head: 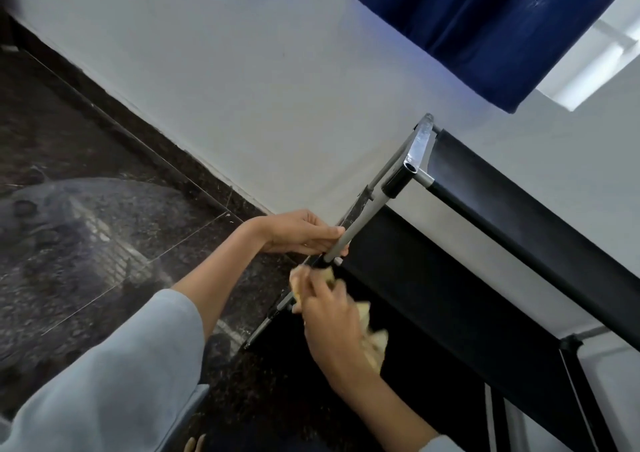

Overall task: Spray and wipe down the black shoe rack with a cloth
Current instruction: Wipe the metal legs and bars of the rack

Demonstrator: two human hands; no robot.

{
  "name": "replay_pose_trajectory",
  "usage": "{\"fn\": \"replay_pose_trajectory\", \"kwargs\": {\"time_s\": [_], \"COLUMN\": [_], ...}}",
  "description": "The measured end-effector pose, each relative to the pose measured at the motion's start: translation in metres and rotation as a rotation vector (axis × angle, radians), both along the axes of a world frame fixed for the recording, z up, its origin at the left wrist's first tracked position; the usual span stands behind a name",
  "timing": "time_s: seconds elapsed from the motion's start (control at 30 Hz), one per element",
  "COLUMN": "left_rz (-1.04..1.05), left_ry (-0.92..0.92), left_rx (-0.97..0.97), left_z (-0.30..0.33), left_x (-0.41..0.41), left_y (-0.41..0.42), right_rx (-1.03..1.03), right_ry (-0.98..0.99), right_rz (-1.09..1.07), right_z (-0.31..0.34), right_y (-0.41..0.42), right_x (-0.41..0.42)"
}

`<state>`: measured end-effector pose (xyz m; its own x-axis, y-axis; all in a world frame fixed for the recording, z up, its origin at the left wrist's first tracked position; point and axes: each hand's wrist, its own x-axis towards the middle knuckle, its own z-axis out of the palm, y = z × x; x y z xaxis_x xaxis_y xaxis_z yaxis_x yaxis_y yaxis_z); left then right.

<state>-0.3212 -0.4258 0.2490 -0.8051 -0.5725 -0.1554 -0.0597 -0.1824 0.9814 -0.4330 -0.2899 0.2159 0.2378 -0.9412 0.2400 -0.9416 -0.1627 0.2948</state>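
Yellow cloth [370, 333] gripped by right hand [332, 316]; left hand [301, 233] fingers curl round rack pole [356, 229].

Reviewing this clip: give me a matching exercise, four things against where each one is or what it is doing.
Things:
1. left hand
2. right hand
3. curtain
4. cloth

States:
A. hangs at upper right, dark blue
B. grips the grey post of the shoe rack
C. yellowish, bunched against the post
D. holds the cloth lower on the post

Pairs: 1-B, 2-D, 3-A, 4-C

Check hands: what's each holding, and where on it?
Left hand grips the shoe rack by its grey side pole. Right hand holds the bunched yellow cloth against that pole.
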Motion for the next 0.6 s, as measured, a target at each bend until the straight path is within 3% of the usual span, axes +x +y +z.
{"fn": "replay_pose_trajectory", "kwargs": {"time_s": [0.07, 0.1, 0.13, 0.23, 0.33, 0.47, 0.6], "left_rz": [-0.005, -0.006, -0.002, -0.001, -0.017, 0.005, 0.092], "left_ry": [0.022, 0.025, 0.029, 0.066, 0.086, 0.122, 0.145], "left_rx": [0.018, 0.017, 0.007, -0.006, -0.05, -0.03, -0.04], "left_z": [-0.003, -0.005, -0.007, -0.011, -0.011, -0.016, -0.016], "left_x": [0.001, 0.0, -0.001, -0.002, -0.001, -0.002, 0.0], "left_y": [0.0, -0.001, -0.002, -0.004, -0.004, -0.003, 0.005], "right_rx": [0.273, 0.293, 0.252, -0.162, -0.411, -0.274, -0.081], "right_ry": [-0.168, -0.244, -0.272, -0.331, -0.168, 0.077, -0.042], "right_rz": [-0.129, -0.157, -0.149, 0.061, 0.169, 0.196, 0.09], "right_z": [-0.01, -0.013, -0.011, 0.006, 0.006, -0.025, -0.04], "right_y": [0.01, 0.016, 0.021, 0.016, -0.007, -0.011, -0.002], "right_x": [-0.006, -0.01, -0.012, -0.015, -0.019, -0.024, -0.025]}}
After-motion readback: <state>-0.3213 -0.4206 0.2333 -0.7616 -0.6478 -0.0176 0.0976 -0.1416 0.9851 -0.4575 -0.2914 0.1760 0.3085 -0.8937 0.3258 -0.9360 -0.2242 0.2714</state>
